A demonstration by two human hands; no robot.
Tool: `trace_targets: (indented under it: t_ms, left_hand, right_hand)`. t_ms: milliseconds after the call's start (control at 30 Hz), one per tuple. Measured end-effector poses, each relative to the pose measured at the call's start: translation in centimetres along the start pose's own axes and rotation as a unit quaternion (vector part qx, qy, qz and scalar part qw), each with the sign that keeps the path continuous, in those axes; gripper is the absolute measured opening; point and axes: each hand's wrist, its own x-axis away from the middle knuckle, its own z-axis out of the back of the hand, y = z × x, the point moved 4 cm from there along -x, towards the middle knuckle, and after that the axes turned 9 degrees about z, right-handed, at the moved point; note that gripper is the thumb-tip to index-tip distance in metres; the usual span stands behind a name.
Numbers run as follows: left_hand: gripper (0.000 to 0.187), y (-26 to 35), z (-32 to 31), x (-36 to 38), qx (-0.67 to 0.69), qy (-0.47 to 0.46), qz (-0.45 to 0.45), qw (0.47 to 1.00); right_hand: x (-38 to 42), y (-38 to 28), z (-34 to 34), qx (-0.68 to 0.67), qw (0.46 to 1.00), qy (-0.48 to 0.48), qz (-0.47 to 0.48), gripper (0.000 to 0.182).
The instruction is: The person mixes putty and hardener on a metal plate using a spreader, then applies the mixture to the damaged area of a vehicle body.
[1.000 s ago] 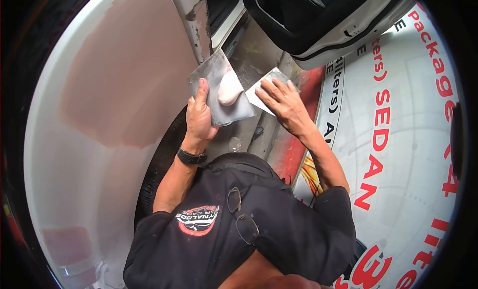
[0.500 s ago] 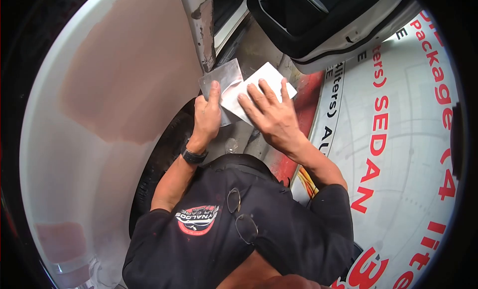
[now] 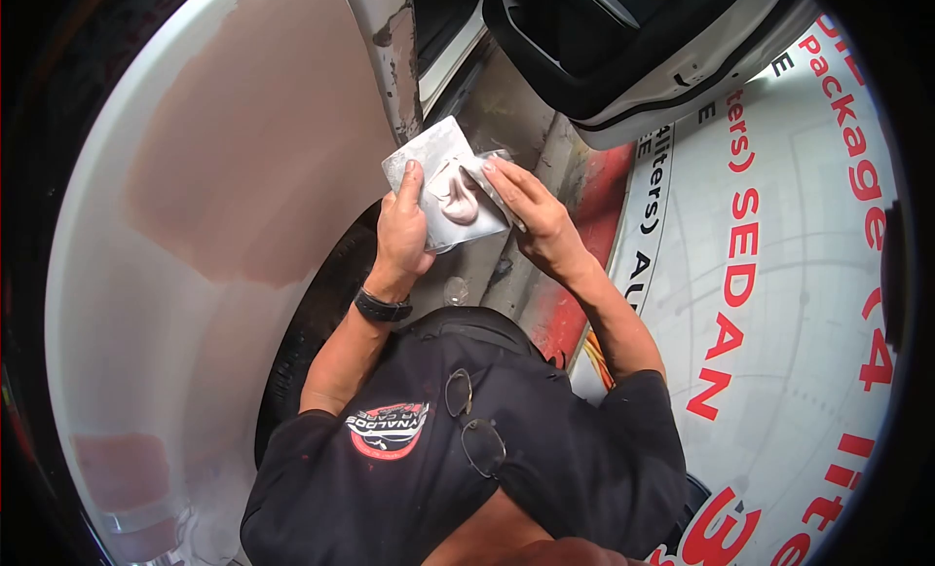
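Note:
My left hand [image 3: 402, 235] grips a flat grey-white mixing board [image 3: 429, 149], with the thumb lying on its upper face. A lump of pale pinkish body filler [image 3: 459, 206] sits near the board's middle in folded ridges. Closed around a putty spreader [image 3: 481, 176], my right hand [image 3: 547, 227] tilts it up at the board's right side. The spreader's lower edge meets the filler and its face is partly hidden by my fingers.
To the left curves a car body panel [image 3: 88, 303] with brownish-pink patches [image 3: 253, 147], above a dark tyre [image 3: 312, 337]. An open car door [image 3: 633, 79] hangs at upper right. A printed banner [image 3: 672, 303] fills the right side.
The spreader was lying flat across the board under my right hand. It is now tipped up on edge, exposing the filler, and my right fingers are wrapped around it.

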Motion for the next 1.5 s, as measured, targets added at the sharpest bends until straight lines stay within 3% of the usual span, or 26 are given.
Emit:
trace_targets:
  t_ms: [100,133,200,267,367,400,500,600,633,667,700,733,767,833,933,967,1033,1100,1133,1300,1400,1500]
  left_hand:
    - [0.047,0.3,1.1,-0.1,-0.014,0.014,-0.002,1.0]
    - [0.047,0.6,1.3,0.0,-0.018,0.025,-0.008,0.999]
    - [0.049,0.1,3.0,-0.7,-0.15,0.074,-0.007,0.986]
    - [0.052,-0.4,3.6,-1.0,-0.335,0.11,-0.031,0.935]
    - [0.055,0.1,-0.3,0.6,-0.402,0.042,-0.1,0.909]
    - [0.055,0.0,0.8,0.3,-0.436,0.072,-0.073,0.894]
    - [0.055,0.7,-0.1,0.9,-0.44,0.086,-0.105,0.888]
    - [0.055,1.0,2.5,-0.5,-0.464,0.229,-0.038,0.855]
    - [0.044,1.6,2.9,-0.8,-0.381,0.185,-0.073,0.903]
    - [0.04,2.7,2.1,-0.9,-0.231,0.144,-0.046,0.961]
    - [0.041,3.3,1.6,-1.1,-0.073,0.101,-0.021,0.992]
    - [0.042,3.3,2.1,-1.4,-0.046,0.085,0.003,0.995]
    - [0.044,3.2,2.7,-1.7,-0.018,0.068,0.024,0.997]
    - [0.047,1.4,3.7,-2.3,0.007,0.047,0.057,0.997]
    - [0.047,-2.3,1.4,-1.6,0.207,-0.122,0.187,0.953]
    - [0.047,-2.8,0.9,-1.3,0.261,-0.181,0.227,0.921]
    - [0.049,-3.1,0.1,-0.9,0.288,-0.252,0.224,0.896]
    - [0.047,-2.3,-0.1,-0.5,0.163,-0.108,0.153,0.969]
    - [0.045,-1.7,-0.8,0.1,0.146,-0.058,0.122,0.98]
    - [0.045,0.6,-0.4,0.6,0.019,-0.035,0.021,0.999]
    - [0.045,0.4,0.0,0.8,-0.049,0.033,-0.035,0.998]
    - [0.044,-0.2,0.5,0.2,-0.098,0.061,-0.055,0.992]
  right_hand:
    - [2.7,1.0,0.7,0.293,0.948,-0.125,0.011,0.063]
    - [3.1,1.2,1.2,0.283,0.952,-0.114,0.008,0.059]
    - [2.3,1.0,2.3,0.239,0.969,-0.065,0.004,0.06]
    - [0.7,0.5,3.1,0.247,0.968,-0.04,0.025,0.055]
    - [-0.3,-0.8,1.2,0.257,0.954,-0.115,0.106,0.049]
    - [0.2,-0.8,0.3,0.249,0.953,-0.115,0.129,0.046]
    - [1.9,-1.6,-1.9,0.22,0.951,-0.156,0.152,0.046]
    - [3.0,-1.8,-2.0,0.21,0.946,-0.176,0.171,0.045]
    - [3.2,-1.6,-1.6,0.209,0.947,-0.177,0.169,0.043]
    - [3.2,-1.2,-0.6,0.174,0.963,-0.143,0.145,0.043]
    - [2.9,-1.0,0.7,0.139,0.977,-0.11,0.122,0.043]
    - [2.6,-1.2,2.3,0.061,0.994,-0.062,0.068,0.045]
    - [2.6,-1.2,3.2,0.019,0.998,-0.018,0.059,0.049]
    - [2.1,-2.1,3.9,-0.083,0.985,0.112,0.099,0.039]
    - [1.3,-3.7,2.1,-0.187,0.945,0.233,0.136,0.039]
    - [0.9,-4.3,2.0,-0.178,0.953,0.195,0.146,0.041]
    - [0.7,-4.2,1.3,-0.107,0.977,0.095,0.159,0.05]
    - [1.0,-3.0,0.6,-0.038,0.989,0.067,0.125,0.054]
    - [1.5,-1.3,0.2,0.0,0.993,0.059,0.1,0.055]
    - [4.1,2.8,0.2,0.273,0.956,-0.108,0.01,0.055]
    - [2.6,1.0,2.3,0.145,0.986,0.079,-0.036,0.053]
    - [2.6,-2.4,-1.1,0.277,0.956,-0.094,0.019,0.053]
